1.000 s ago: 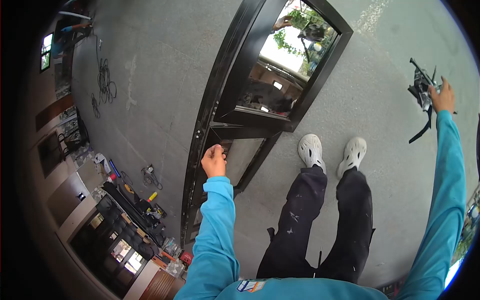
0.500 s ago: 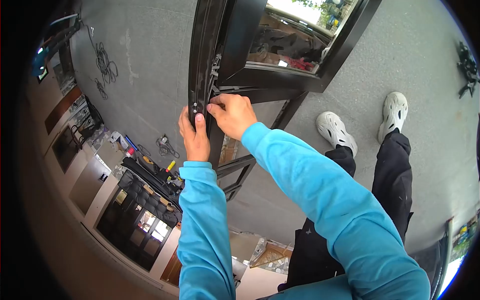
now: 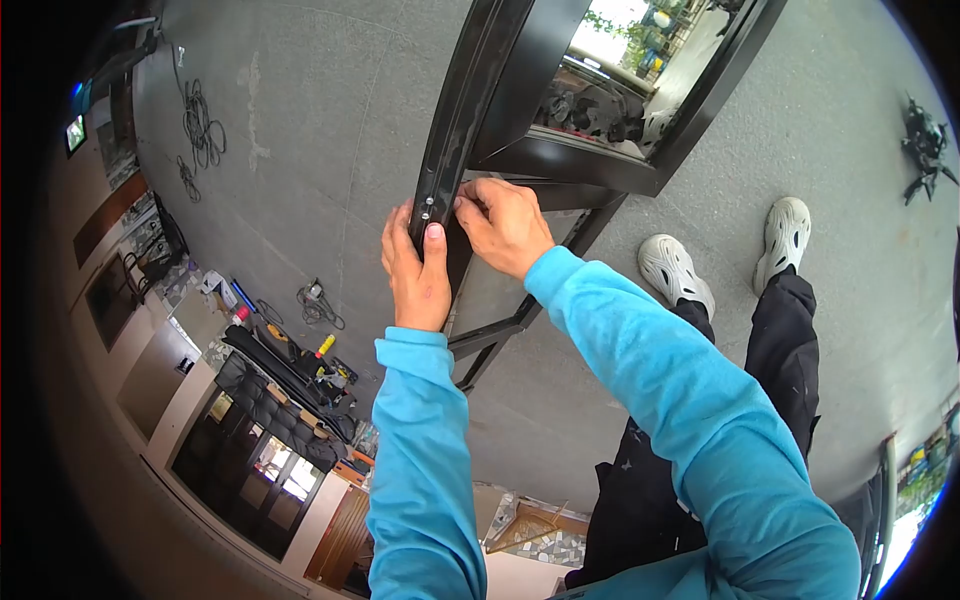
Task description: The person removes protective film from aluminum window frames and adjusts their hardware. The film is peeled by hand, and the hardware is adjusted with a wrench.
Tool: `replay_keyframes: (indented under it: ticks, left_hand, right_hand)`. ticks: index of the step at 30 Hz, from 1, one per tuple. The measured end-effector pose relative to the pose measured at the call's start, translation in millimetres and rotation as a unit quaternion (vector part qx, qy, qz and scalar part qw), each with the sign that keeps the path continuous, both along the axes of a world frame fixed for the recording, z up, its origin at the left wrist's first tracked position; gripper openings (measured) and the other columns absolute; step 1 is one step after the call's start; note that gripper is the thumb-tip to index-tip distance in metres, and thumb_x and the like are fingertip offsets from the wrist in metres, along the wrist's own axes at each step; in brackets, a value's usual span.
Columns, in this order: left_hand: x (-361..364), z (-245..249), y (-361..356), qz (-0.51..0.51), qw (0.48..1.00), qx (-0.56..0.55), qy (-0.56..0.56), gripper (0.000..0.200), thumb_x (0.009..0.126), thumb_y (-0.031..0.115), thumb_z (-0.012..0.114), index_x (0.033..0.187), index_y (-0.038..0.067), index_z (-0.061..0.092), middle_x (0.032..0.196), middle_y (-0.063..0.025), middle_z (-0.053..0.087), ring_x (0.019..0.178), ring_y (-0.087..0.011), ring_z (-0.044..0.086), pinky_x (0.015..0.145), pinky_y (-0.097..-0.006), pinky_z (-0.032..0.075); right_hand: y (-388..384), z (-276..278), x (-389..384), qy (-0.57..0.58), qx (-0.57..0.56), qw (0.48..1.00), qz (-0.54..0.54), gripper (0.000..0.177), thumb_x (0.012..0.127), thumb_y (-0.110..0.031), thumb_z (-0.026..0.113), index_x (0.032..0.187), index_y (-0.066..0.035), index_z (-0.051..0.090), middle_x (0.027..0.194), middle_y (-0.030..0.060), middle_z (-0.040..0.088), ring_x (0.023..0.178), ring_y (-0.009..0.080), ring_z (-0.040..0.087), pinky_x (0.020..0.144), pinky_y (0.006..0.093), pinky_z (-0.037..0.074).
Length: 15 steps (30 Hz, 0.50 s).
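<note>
A dark brown metal window frame (image 3: 466,95) stands upright in front of me. Its long edge profile carries two small silver screw heads (image 3: 428,208). My left hand (image 3: 420,278) grips this profile just below the screws, thumb on the near face and fingers round the far side. Across from it, my right hand (image 3: 508,228) is closed in a pinch against the profile's inner side; whatever its fingertips hold is hidden. A glazed sash (image 3: 590,168) in the same dark metal adjoins the profile above my right hand, its glass reflecting the surroundings.
White clogs (image 3: 678,268) are on my feet on the grey concrete floor (image 3: 300,130). Loose cables (image 3: 202,130) lie to the left. Tools and dark profiles (image 3: 275,350) are gathered at lower left. A black spiky object (image 3: 926,150) sits at far right.
The frame and both hands have shifted right in view. Silver hardware visible earlier between profile and sash is now hidden. Both hands keep about the same hold.
</note>
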State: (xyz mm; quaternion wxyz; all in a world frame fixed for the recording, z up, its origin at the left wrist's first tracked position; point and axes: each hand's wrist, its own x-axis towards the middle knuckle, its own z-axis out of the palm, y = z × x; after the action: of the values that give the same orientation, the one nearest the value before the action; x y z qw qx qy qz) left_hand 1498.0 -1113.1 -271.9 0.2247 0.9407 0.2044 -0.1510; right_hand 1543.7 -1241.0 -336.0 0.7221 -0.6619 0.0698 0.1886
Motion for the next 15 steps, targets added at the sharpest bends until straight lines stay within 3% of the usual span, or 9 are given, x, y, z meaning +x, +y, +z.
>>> replay_keyframes:
  ticks: [6,15]
  left_hand:
    - [0.7,0.1,-1.7,0.005,1.0,0.002,0.003,0.054,0.096,0.039,0.045,0.136,0.003,0.039,0.14,-0.0232,0.035,0.132,-0.0393,0.03,0.108,-0.0474,0.024]
    - [1.8,1.6,-4.1,0.01,1.0,-0.003,0.008,0.053,0.096,0.038,0.046,0.136,0.003,0.039,0.14,-0.0231,0.033,0.132,-0.0389,0.03,0.107,-0.0478,0.025]
  right_hand:
    - [0.7,-5.8,6.8,-0.011,0.0,0.999,0.034,0.016,0.078,-0.012,0.059,0.077,0.005,0.059,0.075,0.0209,0.061,0.069,0.0375,0.06,0.064,0.0424,0.048]
    - [11.8,-19.5,1.1,-0.003,0.048,0.999,-0.015,0.016,0.075,-0.011,0.059,0.073,0.004,0.056,0.071,0.0186,0.059,0.063,0.035,0.059,0.059,0.0396,0.047]
